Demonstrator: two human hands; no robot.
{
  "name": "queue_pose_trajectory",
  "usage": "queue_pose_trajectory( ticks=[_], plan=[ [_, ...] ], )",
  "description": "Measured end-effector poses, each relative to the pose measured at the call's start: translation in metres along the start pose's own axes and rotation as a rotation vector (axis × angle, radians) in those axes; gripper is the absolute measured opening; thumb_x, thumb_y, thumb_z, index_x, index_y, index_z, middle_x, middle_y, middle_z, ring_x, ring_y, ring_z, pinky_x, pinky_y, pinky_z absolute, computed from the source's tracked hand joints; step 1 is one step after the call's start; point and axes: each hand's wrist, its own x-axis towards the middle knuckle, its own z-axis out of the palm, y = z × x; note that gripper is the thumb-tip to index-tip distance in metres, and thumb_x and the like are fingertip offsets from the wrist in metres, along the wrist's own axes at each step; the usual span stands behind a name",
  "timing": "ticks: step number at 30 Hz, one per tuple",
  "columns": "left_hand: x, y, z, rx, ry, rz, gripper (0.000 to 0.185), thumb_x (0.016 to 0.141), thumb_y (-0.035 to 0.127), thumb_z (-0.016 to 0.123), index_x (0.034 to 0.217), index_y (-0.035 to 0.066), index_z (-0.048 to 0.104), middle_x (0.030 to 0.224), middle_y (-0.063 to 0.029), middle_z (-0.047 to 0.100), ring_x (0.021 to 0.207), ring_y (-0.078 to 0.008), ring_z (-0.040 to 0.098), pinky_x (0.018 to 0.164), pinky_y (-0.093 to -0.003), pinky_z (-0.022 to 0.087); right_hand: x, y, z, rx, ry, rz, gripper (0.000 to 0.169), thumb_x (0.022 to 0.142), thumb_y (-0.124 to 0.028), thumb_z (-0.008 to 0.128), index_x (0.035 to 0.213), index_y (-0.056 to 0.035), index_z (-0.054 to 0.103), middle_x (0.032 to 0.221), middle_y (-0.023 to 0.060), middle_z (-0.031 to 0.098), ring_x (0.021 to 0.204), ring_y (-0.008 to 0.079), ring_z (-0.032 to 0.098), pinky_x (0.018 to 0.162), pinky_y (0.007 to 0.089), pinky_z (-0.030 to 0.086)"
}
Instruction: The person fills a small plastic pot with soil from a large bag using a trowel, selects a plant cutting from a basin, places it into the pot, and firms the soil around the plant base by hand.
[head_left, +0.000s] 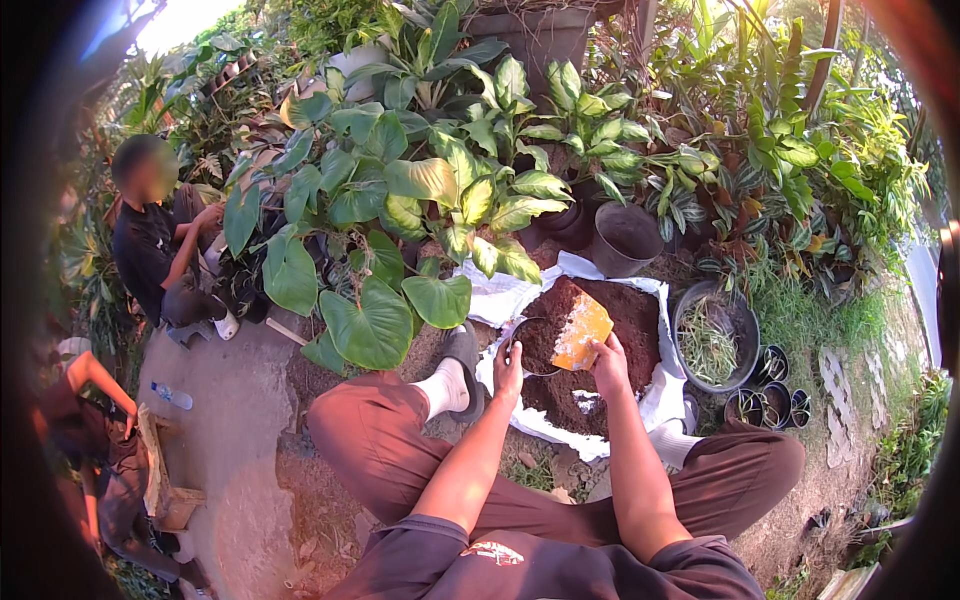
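My left hand (508, 369) grips the rim of a round dark pot (534, 346) that has soil in it. In my right hand (609, 364) is an orange scoop-like piece (585, 330), tilted beside the pot and over it, with dark soil and white grains on its surface. Both hands are above a heap of dark brown potting soil (630, 315), which lies on an opened white sack (664, 360) between my legs. Some white grains show on the soil near its lower middle. The far side of the pot is partly hidden by soil.
An empty black pot (626, 238) stands behind the sack. At right are a wide basin (716, 337) of cut grass and several small potted seedlings (772, 405). Leafy plants (367, 315) crowd the front. One person (154, 247) sits at left; another (112, 450) is nearer, beside a wooden stool (176, 506).
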Motion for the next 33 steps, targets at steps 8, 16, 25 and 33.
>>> queue_pose_trajectory(
  ticks=[8,16,25,33],
  plan=[
    [-0.006,0.004,0.011,-0.034,-0.048,-0.054,0.054,0.094,0.045,0.057,0.13,0.005,0.053,0.116,-0.0121,0.058,0.104,-0.0228,0.054,0.092,-0.0348,0.042,-0.001,-0.003,-0.012,0.034,0.058,-0.012,0.043,0.091,0.0,0.048,0.133,-0.01,0.047,0.122,0.0044,0.059,0.106,0.019,0.062,0.084,0.0393,0.055],
    [-0.004,-0.003,0.024,0.016,-0.1,-0.099,0.054,0.093,0.044,0.057,0.13,0.006,0.053,0.118,-0.0127,0.057,0.109,-0.0241,0.053,0.094,-0.0351,0.042,-0.006,-0.012,-0.025,-0.004,0.026,-0.028,0.043,0.091,-0.001,0.048,0.133,-0.0101,0.047,0.121,0.0042,0.06,0.105,0.0187,0.062,0.083,0.0381,0.055],
    [-0.013,0.003,0.059,-0.042,-0.126,-0.046,0.049,0.093,0.04,0.06,0.127,0.006,0.055,0.097,-0.0029,0.056,0.089,-0.014,0.051,0.081,-0.0291,0.042,-0.016,-0.027,-0.044,-0.034,0.09,-0.075,0.045,0.09,-0.002,0.05,0.134,-0.0101,0.047,0.122,0.0038,0.059,0.108,0.0187,0.06,0.086,0.0372,0.053],
    [-0.02,0.004,0.069,0.002,-0.233,-0.007,0.045,0.095,0.036,0.057,0.126,0.003,0.055,0.093,-0.0057,0.058,0.085,-0.0155,0.052,0.078,-0.0313,0.043,-0.027,-0.035,-0.05,-0.127,0.106,-0.146,0.046,0.09,-0.005,0.051,0.135,-0.0109,0.046,0.124,0.0017,0.058,0.11,0.0174,0.058,0.086,0.036,0.052]
  ],
)
